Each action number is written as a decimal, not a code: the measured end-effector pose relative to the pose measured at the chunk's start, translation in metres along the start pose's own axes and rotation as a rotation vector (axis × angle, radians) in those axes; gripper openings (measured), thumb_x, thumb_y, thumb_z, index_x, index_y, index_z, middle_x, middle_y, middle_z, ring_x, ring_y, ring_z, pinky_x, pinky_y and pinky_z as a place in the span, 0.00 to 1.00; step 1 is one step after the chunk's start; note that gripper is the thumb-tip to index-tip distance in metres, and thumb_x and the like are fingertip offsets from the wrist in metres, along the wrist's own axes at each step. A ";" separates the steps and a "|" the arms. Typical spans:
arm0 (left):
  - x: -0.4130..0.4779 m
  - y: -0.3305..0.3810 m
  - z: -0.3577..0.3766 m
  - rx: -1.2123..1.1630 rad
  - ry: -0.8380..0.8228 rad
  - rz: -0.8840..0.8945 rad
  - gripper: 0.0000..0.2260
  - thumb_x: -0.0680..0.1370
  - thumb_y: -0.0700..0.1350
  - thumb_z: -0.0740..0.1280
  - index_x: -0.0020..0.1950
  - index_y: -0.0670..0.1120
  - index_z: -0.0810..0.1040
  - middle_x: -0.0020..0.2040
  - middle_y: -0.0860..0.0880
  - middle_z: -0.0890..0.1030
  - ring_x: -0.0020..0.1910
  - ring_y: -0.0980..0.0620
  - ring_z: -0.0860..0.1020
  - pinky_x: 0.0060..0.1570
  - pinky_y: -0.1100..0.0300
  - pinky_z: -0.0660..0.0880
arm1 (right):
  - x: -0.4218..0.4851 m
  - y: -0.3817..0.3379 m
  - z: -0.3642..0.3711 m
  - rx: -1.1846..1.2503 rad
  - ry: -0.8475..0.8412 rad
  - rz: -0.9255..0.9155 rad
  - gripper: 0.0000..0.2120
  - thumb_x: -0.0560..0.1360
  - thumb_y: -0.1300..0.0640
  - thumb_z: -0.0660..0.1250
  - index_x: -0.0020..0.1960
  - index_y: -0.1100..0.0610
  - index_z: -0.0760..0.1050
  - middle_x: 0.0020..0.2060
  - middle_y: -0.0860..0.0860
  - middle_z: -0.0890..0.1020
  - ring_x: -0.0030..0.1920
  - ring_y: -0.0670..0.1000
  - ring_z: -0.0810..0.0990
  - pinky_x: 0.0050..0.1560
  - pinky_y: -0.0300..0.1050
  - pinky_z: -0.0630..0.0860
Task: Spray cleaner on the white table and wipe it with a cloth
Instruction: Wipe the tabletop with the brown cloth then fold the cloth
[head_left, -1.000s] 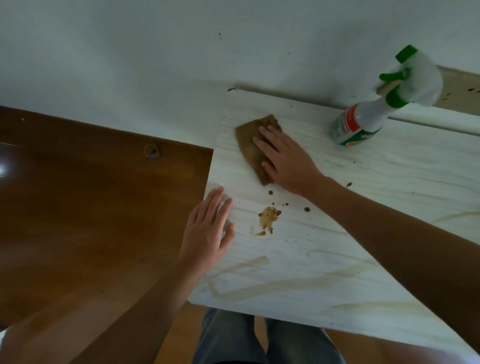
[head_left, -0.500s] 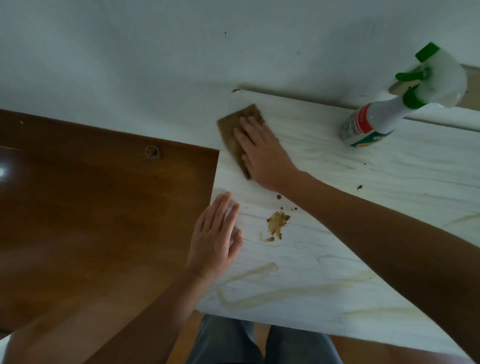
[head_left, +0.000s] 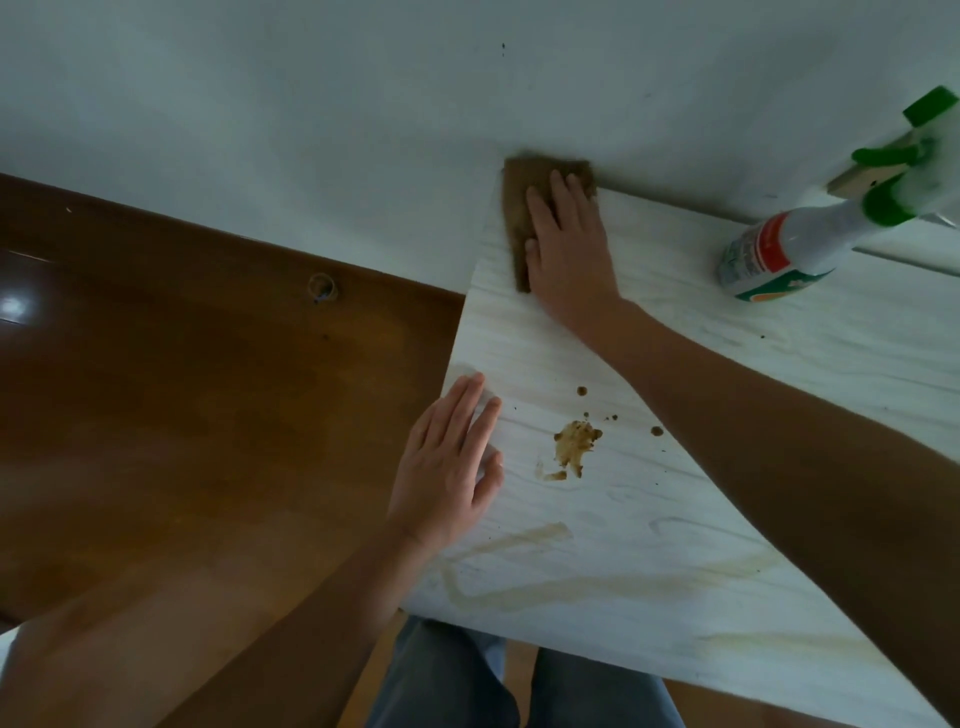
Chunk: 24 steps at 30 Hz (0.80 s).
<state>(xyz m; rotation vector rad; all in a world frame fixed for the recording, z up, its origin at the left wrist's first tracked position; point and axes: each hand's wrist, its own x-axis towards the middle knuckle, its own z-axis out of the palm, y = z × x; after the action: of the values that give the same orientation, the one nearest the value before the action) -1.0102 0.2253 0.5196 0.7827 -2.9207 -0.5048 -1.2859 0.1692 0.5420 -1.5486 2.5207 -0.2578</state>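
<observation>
White, faintly grained table (head_left: 597, 571) filled the right of the frame beside glossy brown wood (head_left: 182, 415). Right hand (head_left: 569, 249), fingers straight, pressed the rough brown cloth (head_left: 515, 213) under its fingertips at the table's upper corner, higher than before. Left hand (head_left: 449, 467) lay flat and empty on the left edge. Plastic spray bottle (head_left: 779, 249) sat upper right; a brown stain (head_left: 574, 441) lay mid-table.

Plain pale wall (head_left: 260, 78), glossy brown wooden surface (head_left: 182, 415) below it at left; bright glare (head_left: 13, 306) on its far edge
</observation>
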 end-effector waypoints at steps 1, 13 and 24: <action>0.000 0.000 -0.001 -0.004 -0.001 0.000 0.25 0.83 0.51 0.62 0.78 0.43 0.68 0.83 0.42 0.60 0.83 0.46 0.55 0.80 0.48 0.61 | -0.005 -0.008 0.003 -0.004 -0.013 -0.046 0.26 0.81 0.54 0.56 0.77 0.60 0.62 0.78 0.62 0.60 0.79 0.62 0.55 0.79 0.59 0.50; -0.031 0.021 -0.009 -0.052 0.039 -0.041 0.21 0.83 0.48 0.64 0.73 0.41 0.74 0.78 0.42 0.69 0.79 0.46 0.65 0.76 0.49 0.67 | -0.080 0.058 -0.016 -0.015 -0.090 -0.239 0.25 0.82 0.56 0.55 0.78 0.55 0.61 0.78 0.57 0.60 0.79 0.58 0.56 0.78 0.58 0.56; -0.051 0.034 0.002 -0.016 0.053 -0.126 0.18 0.83 0.47 0.63 0.72 0.43 0.74 0.79 0.43 0.67 0.80 0.45 0.63 0.78 0.50 0.62 | -0.191 0.020 0.002 0.114 -0.122 -0.235 0.26 0.79 0.57 0.56 0.77 0.57 0.64 0.78 0.59 0.60 0.79 0.59 0.54 0.79 0.58 0.51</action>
<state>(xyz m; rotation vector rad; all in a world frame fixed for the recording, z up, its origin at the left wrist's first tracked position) -0.9824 0.2789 0.5298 0.9669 -2.8283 -0.5088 -1.2179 0.3486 0.5461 -1.7568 2.1932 -0.3207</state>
